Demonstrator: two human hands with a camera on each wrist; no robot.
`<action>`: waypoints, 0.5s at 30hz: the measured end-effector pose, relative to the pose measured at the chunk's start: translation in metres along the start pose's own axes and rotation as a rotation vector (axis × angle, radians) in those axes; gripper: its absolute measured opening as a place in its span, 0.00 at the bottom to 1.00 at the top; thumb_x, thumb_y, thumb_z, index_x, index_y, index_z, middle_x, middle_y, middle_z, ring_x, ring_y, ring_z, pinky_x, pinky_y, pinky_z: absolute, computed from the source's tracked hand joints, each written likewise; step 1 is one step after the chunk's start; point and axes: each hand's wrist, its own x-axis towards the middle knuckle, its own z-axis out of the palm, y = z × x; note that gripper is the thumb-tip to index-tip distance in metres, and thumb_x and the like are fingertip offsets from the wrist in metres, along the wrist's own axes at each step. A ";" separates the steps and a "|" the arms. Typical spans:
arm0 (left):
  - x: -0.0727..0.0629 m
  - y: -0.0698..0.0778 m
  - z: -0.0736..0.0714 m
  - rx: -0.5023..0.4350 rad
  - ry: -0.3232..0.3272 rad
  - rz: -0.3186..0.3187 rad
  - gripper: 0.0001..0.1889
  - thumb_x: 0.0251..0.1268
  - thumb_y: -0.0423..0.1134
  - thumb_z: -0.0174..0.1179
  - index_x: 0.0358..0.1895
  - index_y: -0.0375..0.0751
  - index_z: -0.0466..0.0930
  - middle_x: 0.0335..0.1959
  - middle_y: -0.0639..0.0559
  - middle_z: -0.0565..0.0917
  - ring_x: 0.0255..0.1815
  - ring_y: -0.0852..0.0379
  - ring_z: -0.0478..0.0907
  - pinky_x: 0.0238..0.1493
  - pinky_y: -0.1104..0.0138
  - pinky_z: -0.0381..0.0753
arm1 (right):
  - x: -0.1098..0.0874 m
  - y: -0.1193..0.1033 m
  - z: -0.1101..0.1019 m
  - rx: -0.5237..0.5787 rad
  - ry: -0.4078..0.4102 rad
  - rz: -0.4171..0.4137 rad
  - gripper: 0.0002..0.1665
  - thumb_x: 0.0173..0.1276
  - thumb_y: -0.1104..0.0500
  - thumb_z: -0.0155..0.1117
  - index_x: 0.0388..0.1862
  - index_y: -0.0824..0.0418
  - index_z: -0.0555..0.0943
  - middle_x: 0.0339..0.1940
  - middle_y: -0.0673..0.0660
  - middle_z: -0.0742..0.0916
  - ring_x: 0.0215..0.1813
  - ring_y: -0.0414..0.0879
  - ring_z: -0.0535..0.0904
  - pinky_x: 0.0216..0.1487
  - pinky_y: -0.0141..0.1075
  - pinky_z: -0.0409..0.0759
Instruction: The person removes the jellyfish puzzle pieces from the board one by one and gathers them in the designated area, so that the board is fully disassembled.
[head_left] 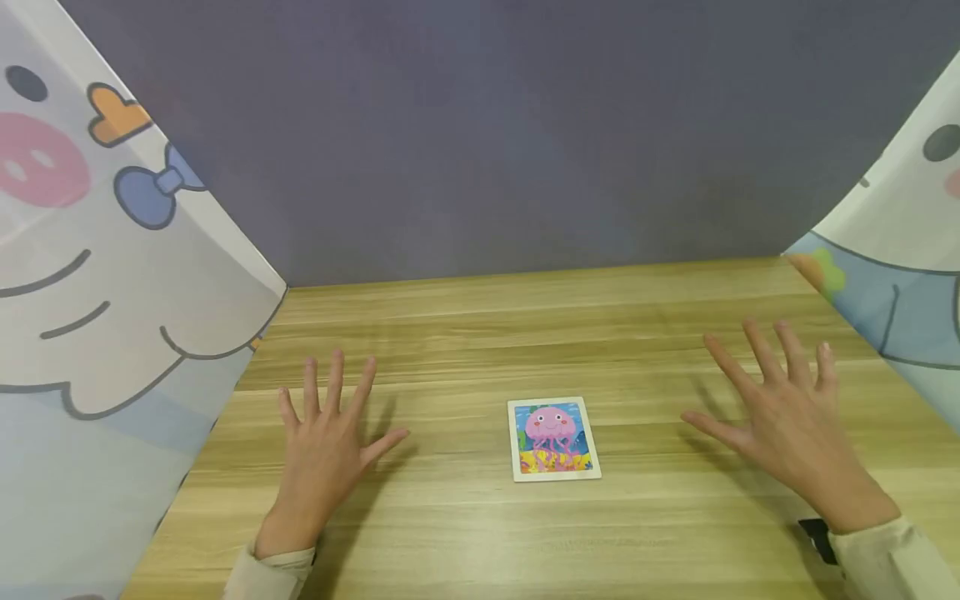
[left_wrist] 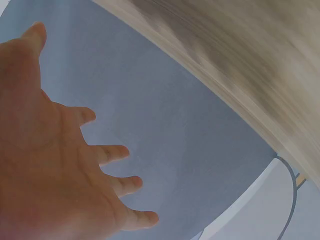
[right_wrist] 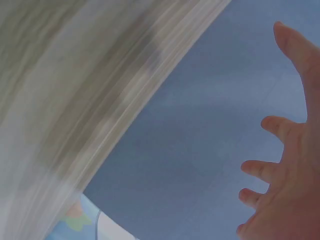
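Observation:
A small white-bordered picture card or panel with a pink jellyfish on a blue sea lies flat near the middle of the table. To its left, the left hand hovers with fingers spread and holds nothing. On the other side of the picture, the right hand is likewise spread, apart from it and holding nothing. Both wrist views show a bare palm, the left palm and the right palm, with fingers stretched out. Neither hand touches the picture.
The wood-grain table meets a plain dark grey-blue panel at its back edge. Cartoon-printed panels flank it, a left panel and a right panel.

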 end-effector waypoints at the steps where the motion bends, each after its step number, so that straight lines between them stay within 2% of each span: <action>1: 0.001 0.001 0.000 0.000 -0.007 0.002 0.55 0.49 0.79 0.55 0.80 0.57 0.53 0.81 0.41 0.47 0.80 0.34 0.37 0.63 0.24 0.47 | 0.000 -0.001 0.000 0.001 -0.004 -0.005 0.62 0.47 0.15 0.57 0.77 0.46 0.65 0.75 0.68 0.65 0.80 0.65 0.47 0.71 0.71 0.40; 3: 0.001 0.004 0.000 0.003 -0.018 0.009 0.55 0.47 0.76 0.58 0.79 0.56 0.56 0.81 0.40 0.50 0.80 0.33 0.37 0.63 0.24 0.47 | 0.001 -0.005 0.001 0.026 -0.020 -0.010 0.61 0.48 0.17 0.59 0.77 0.46 0.65 0.74 0.69 0.66 0.80 0.66 0.48 0.71 0.70 0.39; 6: 0.002 0.010 0.000 -0.007 -0.038 0.026 0.53 0.47 0.75 0.60 0.77 0.55 0.61 0.79 0.38 0.54 0.80 0.33 0.38 0.64 0.25 0.49 | 0.005 -0.011 0.003 0.077 -0.023 -0.041 0.58 0.54 0.20 0.60 0.76 0.52 0.67 0.71 0.70 0.68 0.76 0.69 0.54 0.70 0.70 0.45; 10: 0.005 0.018 -0.001 -0.030 -0.083 0.054 0.51 0.51 0.77 0.56 0.76 0.54 0.63 0.79 0.38 0.54 0.78 0.29 0.41 0.63 0.25 0.51 | 0.011 -0.019 0.005 0.137 -0.017 -0.083 0.55 0.58 0.24 0.60 0.73 0.59 0.69 0.69 0.72 0.70 0.67 0.73 0.62 0.64 0.70 0.54; 15: 0.009 0.027 -0.004 -0.053 -0.147 0.093 0.49 0.54 0.78 0.53 0.76 0.55 0.62 0.76 0.37 0.59 0.76 0.26 0.47 0.63 0.25 0.51 | 0.018 -0.028 0.008 0.163 -0.038 -0.119 0.51 0.62 0.28 0.61 0.71 0.62 0.71 0.67 0.72 0.71 0.64 0.72 0.65 0.62 0.70 0.55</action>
